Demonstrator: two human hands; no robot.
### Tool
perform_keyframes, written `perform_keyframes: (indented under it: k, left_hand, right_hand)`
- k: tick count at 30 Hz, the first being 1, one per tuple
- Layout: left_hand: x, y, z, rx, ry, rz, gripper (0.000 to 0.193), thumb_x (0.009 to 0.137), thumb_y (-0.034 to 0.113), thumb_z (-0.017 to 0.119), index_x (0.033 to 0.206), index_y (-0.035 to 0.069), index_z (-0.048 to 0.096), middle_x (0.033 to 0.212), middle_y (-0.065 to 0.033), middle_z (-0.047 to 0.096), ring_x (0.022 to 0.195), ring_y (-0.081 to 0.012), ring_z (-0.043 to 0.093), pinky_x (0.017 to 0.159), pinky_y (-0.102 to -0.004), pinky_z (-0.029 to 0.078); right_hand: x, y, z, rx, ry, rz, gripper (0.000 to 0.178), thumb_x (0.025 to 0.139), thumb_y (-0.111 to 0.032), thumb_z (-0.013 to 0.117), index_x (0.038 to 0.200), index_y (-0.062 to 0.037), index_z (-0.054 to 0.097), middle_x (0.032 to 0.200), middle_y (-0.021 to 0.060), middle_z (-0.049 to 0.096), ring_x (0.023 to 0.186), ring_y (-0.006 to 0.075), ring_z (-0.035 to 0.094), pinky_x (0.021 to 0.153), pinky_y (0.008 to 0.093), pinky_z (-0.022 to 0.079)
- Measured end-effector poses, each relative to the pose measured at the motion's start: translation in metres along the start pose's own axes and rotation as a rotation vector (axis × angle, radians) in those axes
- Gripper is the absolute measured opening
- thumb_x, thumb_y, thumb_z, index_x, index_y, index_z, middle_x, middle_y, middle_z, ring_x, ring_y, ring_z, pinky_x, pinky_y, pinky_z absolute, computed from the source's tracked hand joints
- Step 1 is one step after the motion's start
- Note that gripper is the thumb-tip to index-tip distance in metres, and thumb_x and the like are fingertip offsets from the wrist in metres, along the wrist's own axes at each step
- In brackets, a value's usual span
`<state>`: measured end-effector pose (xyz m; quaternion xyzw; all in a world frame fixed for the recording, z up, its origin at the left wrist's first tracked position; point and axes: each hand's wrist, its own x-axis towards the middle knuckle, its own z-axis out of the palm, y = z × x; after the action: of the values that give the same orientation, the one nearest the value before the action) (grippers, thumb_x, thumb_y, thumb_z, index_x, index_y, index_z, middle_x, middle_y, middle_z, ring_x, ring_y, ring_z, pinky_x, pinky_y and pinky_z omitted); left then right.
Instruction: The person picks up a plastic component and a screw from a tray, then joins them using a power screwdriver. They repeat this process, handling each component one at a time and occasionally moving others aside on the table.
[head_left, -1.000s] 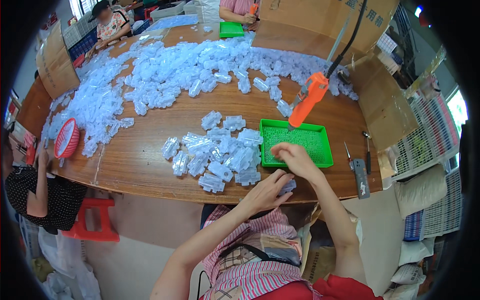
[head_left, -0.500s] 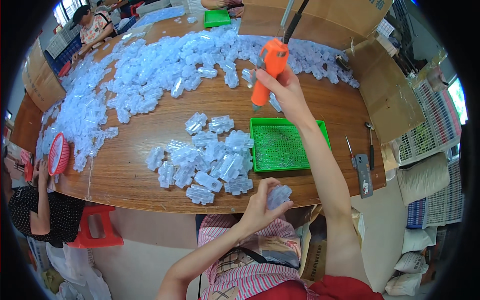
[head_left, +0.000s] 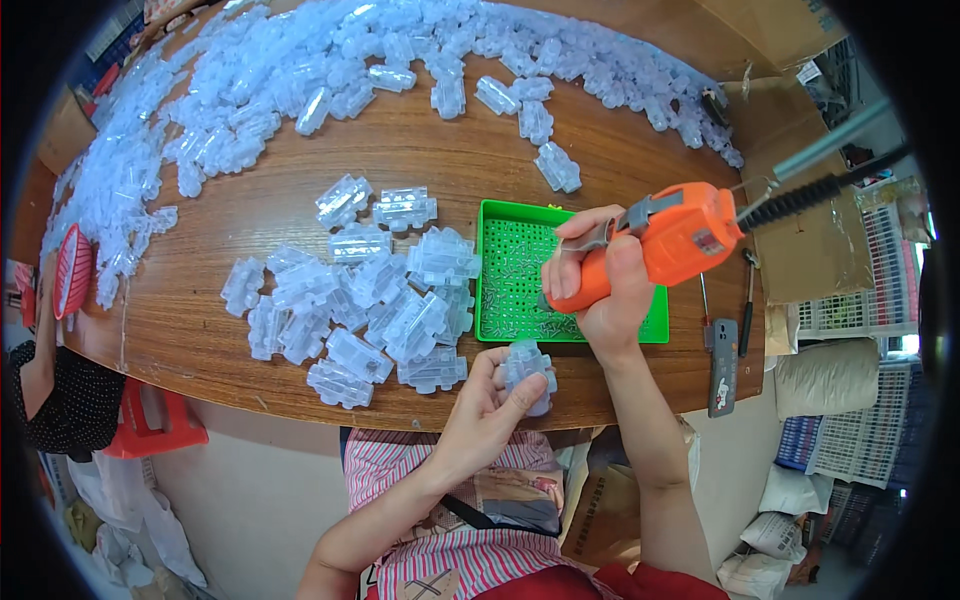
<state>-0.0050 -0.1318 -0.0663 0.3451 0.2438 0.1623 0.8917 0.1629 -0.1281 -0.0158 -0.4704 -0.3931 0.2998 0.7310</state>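
In my right hand (head_left: 610, 290) is an orange power screwdriver (head_left: 690, 235), gripped around its body and tilted, its tip down toward the green tray (head_left: 487, 270). Many small screws (head_left: 515, 310) lie in that tray's perforated bottom. Whether the tip touches a screw is hard to make out. My left hand (head_left: 490, 400) pinches a clear plastic housing (head_left: 528, 375) between thumb and fingers, just in front of the tray at the table's near edge. Left of the tray lies a loose group of similar clear plastic housings (head_left: 375, 295).
A large heap of clear plastic parts (head_left: 300, 60) spreads over the table's far and left sides. At the right lie a phone (head_left: 722, 370) and a black-handled tool (head_left: 745, 310), beside a cardboard wall (head_left: 790, 200). A pink basket (head_left: 73, 270) stands near another person's arm (head_left: 40, 350) at left.
My right hand has brought the screwdriver down from above the far table to the tray, tilting it over. My left hand still holds the housing, now closer to the tray. The view has shifted.
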Motion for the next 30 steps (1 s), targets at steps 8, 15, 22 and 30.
perform_keyframes:
  k: [8,15,22,30]
  left_hand:
    - [0.009,-0.006,-0.011,0.306,0.088,0.068,0.028,0.095,0.020,0.058,0.112,0.000,0.046,0.089,-0.0051,0.062,0.079,-0.0093,0.058,0.070,-0.0257,0.049]
    - [0.010,-0.006,-0.004,0.418,0.110,0.084,0.029,0.096,0.023,0.055,0.110,-0.001,0.044,0.085,-0.0103,0.061,0.074,-0.0158,0.058,0.067,-0.0302,0.048]
    - [0.009,-0.002,-0.001,0.407,0.101,0.044,0.030,0.097,0.021,0.053,0.112,-0.002,0.042,0.089,-0.0130,0.061,0.079,-0.0182,0.059,0.069,-0.0323,0.048]
    - [0.008,-0.002,-0.003,0.366,0.086,0.044,0.030,0.097,0.020,0.053,0.112,-0.002,0.041,0.088,-0.0128,0.061,0.081,-0.0203,0.061,0.070,-0.0330,0.048]
  right_hand:
    - [-0.010,0.016,0.002,-0.056,-0.019,0.035,0.065,0.084,-0.063,0.054,0.098,0.0006,0.051,0.054,0.0041,0.047,0.046,0.0133,0.045,0.046,0.0290,0.040]
    - [-0.010,0.020,-0.003,-0.086,-0.006,0.032,0.067,0.083,-0.065,0.053,0.097,0.0002,0.052,0.054,0.0030,0.046,0.047,0.0140,0.045,0.046,0.0298,0.040]
    - [-0.012,0.019,-0.002,-0.082,-0.022,0.019,0.068,0.083,-0.067,0.052,0.096,0.0003,0.052,0.056,0.0042,0.047,0.049,0.0143,0.046,0.048,0.0299,0.040]
    - [-0.012,0.021,0.001,-0.086,-0.072,0.038,0.069,0.083,-0.067,0.053,0.097,0.0002,0.052,0.059,0.0046,0.048,0.053,0.0152,0.047,0.049,0.0300,0.040]
